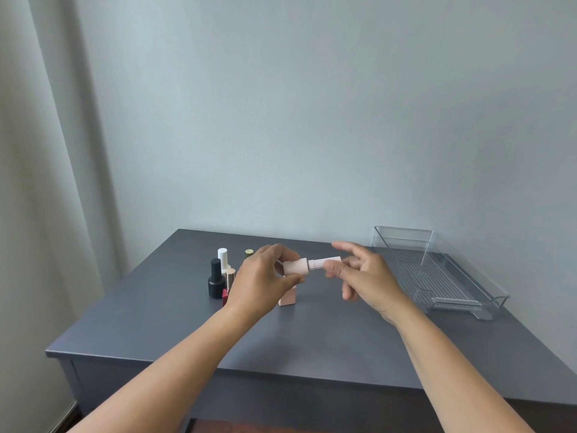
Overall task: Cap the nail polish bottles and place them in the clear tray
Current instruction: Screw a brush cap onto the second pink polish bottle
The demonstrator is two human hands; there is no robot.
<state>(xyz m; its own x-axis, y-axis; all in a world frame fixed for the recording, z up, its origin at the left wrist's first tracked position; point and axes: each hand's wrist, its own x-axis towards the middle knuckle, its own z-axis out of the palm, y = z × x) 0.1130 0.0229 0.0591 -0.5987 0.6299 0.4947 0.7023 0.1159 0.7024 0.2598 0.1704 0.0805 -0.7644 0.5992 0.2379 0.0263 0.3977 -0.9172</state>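
A pale pink nail polish bottle (295,266) lies sideways in the air above the table, gripped by my left hand (265,281). Its ribbed cap (321,264) points right, and the thumb and fingers of my right hand (362,276) pinch the cap's end. The clear tray (462,270) sits at the table's right side, apart from both hands. Behind my left hand stand a black bottle (215,280), a white-capped bottle (222,257), a rose-gold capped red bottle (229,284) and a gold cap (249,252). A pink square bottle (287,297) stands under my left hand, partly hidden.
The dark grey table (312,335) stands against a pale wall, its front edge near me. A light curtain (37,182) hangs at the left. Bare tabletop lies between the bottles and the tray.
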